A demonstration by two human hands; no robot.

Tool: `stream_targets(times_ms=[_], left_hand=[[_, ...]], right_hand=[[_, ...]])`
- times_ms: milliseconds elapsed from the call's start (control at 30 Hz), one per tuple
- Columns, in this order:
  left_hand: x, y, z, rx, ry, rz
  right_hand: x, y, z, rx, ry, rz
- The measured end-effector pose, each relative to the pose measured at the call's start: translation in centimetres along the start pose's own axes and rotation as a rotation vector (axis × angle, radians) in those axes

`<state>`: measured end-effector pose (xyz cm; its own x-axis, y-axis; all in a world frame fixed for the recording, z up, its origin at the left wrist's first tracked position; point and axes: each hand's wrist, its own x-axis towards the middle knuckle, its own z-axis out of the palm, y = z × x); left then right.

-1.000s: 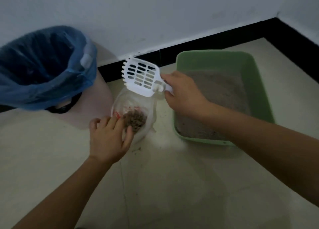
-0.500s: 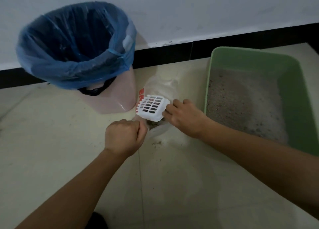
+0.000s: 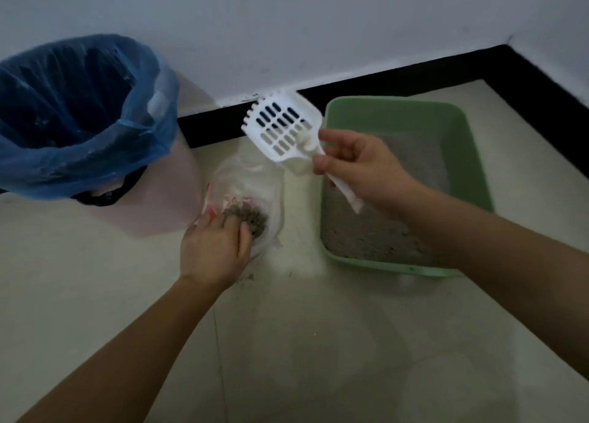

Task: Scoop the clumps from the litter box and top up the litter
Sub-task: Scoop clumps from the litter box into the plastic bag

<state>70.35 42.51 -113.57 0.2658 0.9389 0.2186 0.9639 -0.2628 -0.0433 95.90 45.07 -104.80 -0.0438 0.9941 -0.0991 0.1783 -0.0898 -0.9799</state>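
Scoop [image 3: 282, 129]: lifted clear of bag [image 3: 251, 180] since, empty; right hand [image 3: 360, 164] grips handle.
Left hand [image 3: 213, 250]: holds bag edge; keep mouth wide.

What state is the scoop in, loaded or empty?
Empty. The scoop, held up by the right hand, shows open slots with nothing on it; the clumps lie in the bag by the left hand.

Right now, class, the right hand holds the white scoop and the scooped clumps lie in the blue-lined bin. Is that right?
Not quite. The clumps lie in the clear bag on the floor, by the left hand, not in the blue-lined bin. The right hand does hold the white scoop. The head view shows it.
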Motion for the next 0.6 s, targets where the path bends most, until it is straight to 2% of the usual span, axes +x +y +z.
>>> stream_targets(times_ms=[67, 167, 267, 333, 400, 467, 533, 600], left_hand=[[1.1, 2.5, -0.2, -0.074, -0.041, -0.046], [2.7, 7.6, -0.6, -0.316, -0.117, -0.098], [4.0, 12.5, 0.2, -0.589, -0.287, -0.197], [3.9, 15.3, 1.1, -0.594, -0.320, -0.225], [3.3, 16.9, 1.5, -0.550, -0.235, -0.279], [3.0, 17.5, 1.5, -0.623, -0.134, -0.405], [2.9, 17.7, 1.7, -0.696, -0.070, -0.511], [3.0, 17.9, 1.9, -0.732, -0.047, -0.571]], right_hand=[[-0.8, 0.4, -2.7, -0.004, 0.180, -0.056], [-2.6, 2.7, -7.8, -0.073, 0.463, -0.070], [-4.5, 6.0, -13.1, -0.261, 0.733, 0.046], [-5.7, 8.1, -16.3, -0.333, 0.870, 0.159], [-6.8, 10.4, -18.7, -0.346, 0.925, 0.262], [-7.8, 13.2, -20.4, -0.369, 0.918, 0.359], [-8.8, 15.8, -21.3, -0.364, 0.857, 0.454], [-9.7, 17.6, -21.6, -0.445, 0.721, 0.574]])
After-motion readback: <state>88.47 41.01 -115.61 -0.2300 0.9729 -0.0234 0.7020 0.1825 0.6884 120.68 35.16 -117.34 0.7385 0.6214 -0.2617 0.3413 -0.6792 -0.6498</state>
